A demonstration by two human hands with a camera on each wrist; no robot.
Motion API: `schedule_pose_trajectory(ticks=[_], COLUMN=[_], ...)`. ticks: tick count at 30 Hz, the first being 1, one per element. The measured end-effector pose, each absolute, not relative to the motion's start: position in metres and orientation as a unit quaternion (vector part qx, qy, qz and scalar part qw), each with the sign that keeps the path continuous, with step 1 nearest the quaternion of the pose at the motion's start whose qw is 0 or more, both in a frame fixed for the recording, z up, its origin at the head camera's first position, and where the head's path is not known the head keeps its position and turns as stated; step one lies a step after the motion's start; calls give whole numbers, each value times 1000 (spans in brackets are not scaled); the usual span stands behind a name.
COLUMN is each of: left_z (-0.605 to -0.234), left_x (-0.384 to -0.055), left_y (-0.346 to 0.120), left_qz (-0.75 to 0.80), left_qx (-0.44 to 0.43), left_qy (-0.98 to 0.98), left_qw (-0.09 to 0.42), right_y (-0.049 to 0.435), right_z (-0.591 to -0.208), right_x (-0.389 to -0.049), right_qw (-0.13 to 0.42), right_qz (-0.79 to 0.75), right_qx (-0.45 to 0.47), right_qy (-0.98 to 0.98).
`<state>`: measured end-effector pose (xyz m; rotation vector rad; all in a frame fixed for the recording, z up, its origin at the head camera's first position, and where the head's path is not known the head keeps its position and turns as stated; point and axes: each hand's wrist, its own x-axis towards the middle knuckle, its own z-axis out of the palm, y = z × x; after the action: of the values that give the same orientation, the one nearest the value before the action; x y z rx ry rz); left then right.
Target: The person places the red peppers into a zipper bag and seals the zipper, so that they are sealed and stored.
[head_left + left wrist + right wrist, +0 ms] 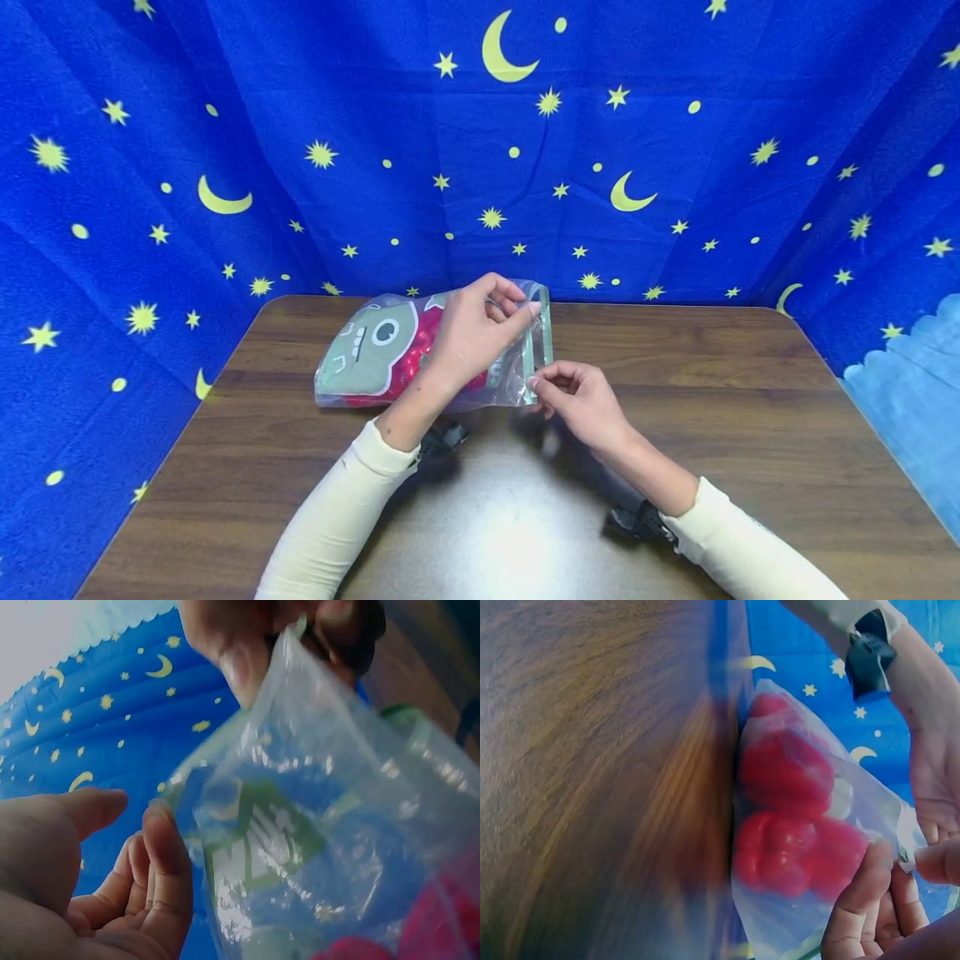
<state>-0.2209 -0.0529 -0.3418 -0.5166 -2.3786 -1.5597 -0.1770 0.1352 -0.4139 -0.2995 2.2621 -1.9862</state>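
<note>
A clear plastic zip bag [360, 350] printed with a pale green monster face lies on its side near the table's back edge. Red bell peppers [786, 774] show through its film in the right wrist view. My right hand [588, 404] pinches the near corner of the bag's mouth between thumb and fingers. Over the bag, my left hand [480, 325] reaches to the far part of the green-edged mouth. A gap separates its thumb from its index finger in the left wrist view, with the index fingertip beside the film. Whether that fingertip touches the bag is unclear.
The brown wooden table [697, 417] extends to both sides and in front of the bag. A blue curtain [420, 108] with yellow moons and stars hangs right behind its back edge. Light blue scalloped cloth [911, 400] hangs at the right.
</note>
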Motion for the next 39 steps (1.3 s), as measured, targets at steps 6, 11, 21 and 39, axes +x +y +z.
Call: schedule_pose_trajectory(ticks=[6, 11, 21, 39], left_z=[-352, -366, -390, -422], left_x=[-211, -198, -166, -165], left_y=[-47, -43, -34, -22], left_qz=[-530, -543, -544, -496], left_qx=[-207, -229, -295, -301], left_qy=[-814, -802, -783, -802], left_qw=[114, 99, 58, -141], right_y=[139, 140, 142, 142], right_z=[-416, -417, -414, -415], right_x=[-181, -182, -182, -183], right_qw=[53, 49, 34, 36], right_qz=[-672, -674, -678, -673], right_qx=[-88, -86, -62, -44], right_qy=[734, 732, 732, 737])
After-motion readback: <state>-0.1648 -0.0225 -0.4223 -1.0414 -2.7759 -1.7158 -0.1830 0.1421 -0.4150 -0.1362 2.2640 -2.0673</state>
